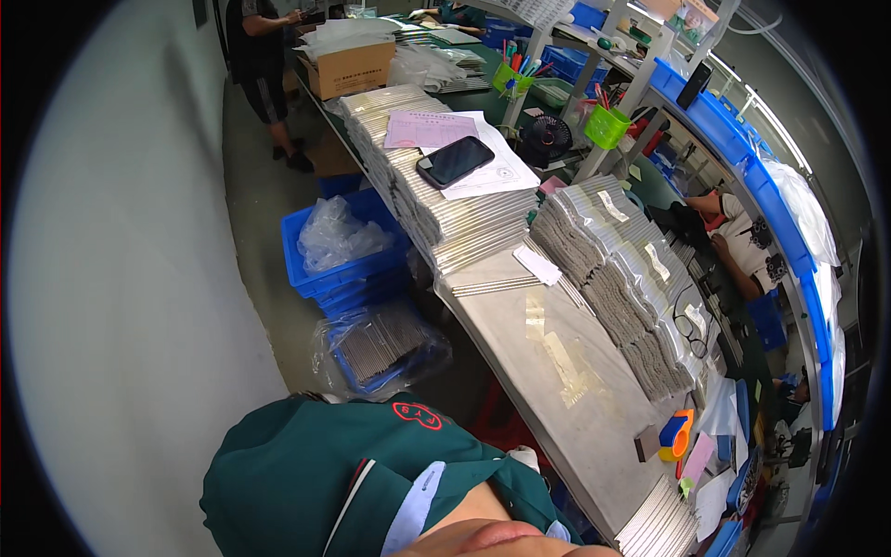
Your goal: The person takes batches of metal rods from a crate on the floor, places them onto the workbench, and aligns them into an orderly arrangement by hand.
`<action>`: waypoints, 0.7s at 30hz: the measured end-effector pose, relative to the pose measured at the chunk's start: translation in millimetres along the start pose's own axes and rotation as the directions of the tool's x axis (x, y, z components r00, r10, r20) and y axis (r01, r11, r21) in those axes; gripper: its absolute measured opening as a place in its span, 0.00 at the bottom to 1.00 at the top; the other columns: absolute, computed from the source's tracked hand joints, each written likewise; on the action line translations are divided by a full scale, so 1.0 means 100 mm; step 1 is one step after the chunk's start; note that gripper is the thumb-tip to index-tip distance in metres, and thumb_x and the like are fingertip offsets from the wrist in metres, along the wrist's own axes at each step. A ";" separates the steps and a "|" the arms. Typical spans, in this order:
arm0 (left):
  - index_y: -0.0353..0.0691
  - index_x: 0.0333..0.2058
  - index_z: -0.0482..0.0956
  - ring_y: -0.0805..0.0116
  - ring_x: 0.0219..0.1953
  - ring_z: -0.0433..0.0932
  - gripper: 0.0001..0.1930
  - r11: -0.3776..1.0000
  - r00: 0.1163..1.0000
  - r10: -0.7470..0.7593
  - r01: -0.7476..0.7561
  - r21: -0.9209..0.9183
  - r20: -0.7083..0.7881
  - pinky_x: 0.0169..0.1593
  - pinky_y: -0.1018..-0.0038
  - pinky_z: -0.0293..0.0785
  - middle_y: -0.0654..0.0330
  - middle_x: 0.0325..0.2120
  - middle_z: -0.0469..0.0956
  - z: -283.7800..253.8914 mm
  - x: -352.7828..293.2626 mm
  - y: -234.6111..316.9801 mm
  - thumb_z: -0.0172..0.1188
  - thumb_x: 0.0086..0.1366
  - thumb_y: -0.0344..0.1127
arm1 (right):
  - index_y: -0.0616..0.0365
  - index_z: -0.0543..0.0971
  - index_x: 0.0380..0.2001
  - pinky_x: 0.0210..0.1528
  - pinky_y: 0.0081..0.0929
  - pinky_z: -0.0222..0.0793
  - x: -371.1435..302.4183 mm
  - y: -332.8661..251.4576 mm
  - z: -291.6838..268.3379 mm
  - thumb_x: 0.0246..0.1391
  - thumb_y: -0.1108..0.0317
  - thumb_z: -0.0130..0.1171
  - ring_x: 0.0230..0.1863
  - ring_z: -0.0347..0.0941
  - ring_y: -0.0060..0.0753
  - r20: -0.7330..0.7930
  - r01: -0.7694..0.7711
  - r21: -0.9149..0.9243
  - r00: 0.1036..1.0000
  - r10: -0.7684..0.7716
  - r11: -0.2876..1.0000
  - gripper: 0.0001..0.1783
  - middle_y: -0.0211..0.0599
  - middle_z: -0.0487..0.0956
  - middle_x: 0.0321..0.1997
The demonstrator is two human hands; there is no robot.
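Note:
Neither of my hands shows clearly; my green-clad shoulder and chest fill the bottom. A small white shape (524, 456) pokes out between my shirt and the bench (483, 320); I cannot make out what it is. On the bench lie stacked thin silvery rods (487, 226), topped by a pink sheet (413, 130), a white sheet (506, 178) and a black phone (455, 161). Beside them are plastic-wrapped grey bundles (580, 246) with black-rimmed glasses (694, 339) on top. Closer in are an orange-and-blue tape dispenser (677, 434), a dark block (646, 444) and more rods (657, 520).
Stacked blue crates (297, 246) stand on the floor left of the bench, near a bagged blue crate of rods (380, 343). Farther off are a cardboard box (353, 71) and a standing person (263, 65). Shelving with blue trays (715, 111) runs along the right; another person (745, 241) sits beyond.

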State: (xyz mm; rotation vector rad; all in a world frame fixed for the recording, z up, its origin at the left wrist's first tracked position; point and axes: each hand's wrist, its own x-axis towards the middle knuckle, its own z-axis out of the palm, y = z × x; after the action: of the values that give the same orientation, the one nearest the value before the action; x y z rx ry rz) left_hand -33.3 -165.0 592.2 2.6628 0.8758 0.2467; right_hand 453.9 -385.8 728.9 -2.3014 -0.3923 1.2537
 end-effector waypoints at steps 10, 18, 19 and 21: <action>0.41 0.45 0.70 0.55 0.46 0.69 0.26 0.696 0.496 -0.567 0.716 0.061 0.658 0.49 0.68 0.65 0.52 0.43 0.71 -0.47 0.98 0.84 0.54 0.46 0.45 | 0.61 0.73 0.17 0.27 0.26 0.62 0.56 0.30 0.24 0.33 0.69 0.50 0.20 0.66 0.30 0.080 0.131 -0.251 0.990 -0.115 0.959 0.07 0.42 0.72 0.18; 0.42 0.40 0.73 0.53 0.42 0.71 0.20 0.988 0.651 -0.055 0.144 -0.052 0.757 0.47 0.65 0.64 0.50 0.38 0.73 1.90 0.61 0.10 0.43 0.55 0.48 | 0.60 0.72 0.14 0.21 0.26 0.59 0.39 0.43 0.09 0.33 0.70 0.52 0.15 0.62 0.23 0.023 -0.025 -0.141 0.999 0.029 0.990 0.05 0.33 0.70 0.13; 0.42 0.39 0.74 0.53 0.41 0.71 0.21 0.930 0.691 -0.151 0.341 -0.135 0.707 0.47 0.66 0.65 0.50 0.37 0.73 1.88 0.51 -0.04 0.43 0.55 0.49 | 0.60 0.71 0.14 0.21 0.26 0.59 0.41 0.38 0.13 0.34 0.70 0.52 0.15 0.62 0.23 0.028 -0.035 -0.150 0.999 0.039 0.988 0.05 0.33 0.70 0.13; 0.42 0.39 0.74 0.54 0.41 0.72 0.22 0.957 0.712 0.104 0.119 -0.265 0.695 0.46 0.67 0.65 0.50 0.37 0.74 1.41 -0.72 -0.13 0.43 0.55 0.52 | 0.59 0.71 0.14 0.21 0.25 0.59 0.38 0.61 0.06 0.34 0.70 0.52 0.15 0.62 0.22 -0.016 -0.112 -0.058 0.994 0.112 0.992 0.04 0.32 0.70 0.13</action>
State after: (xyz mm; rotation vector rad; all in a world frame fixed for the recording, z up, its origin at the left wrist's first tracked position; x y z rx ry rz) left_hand -60.9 -233.7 451.3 2.1735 0.5294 -0.5837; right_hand 470.2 -417.7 666.1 -2.4096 -0.3029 1.2962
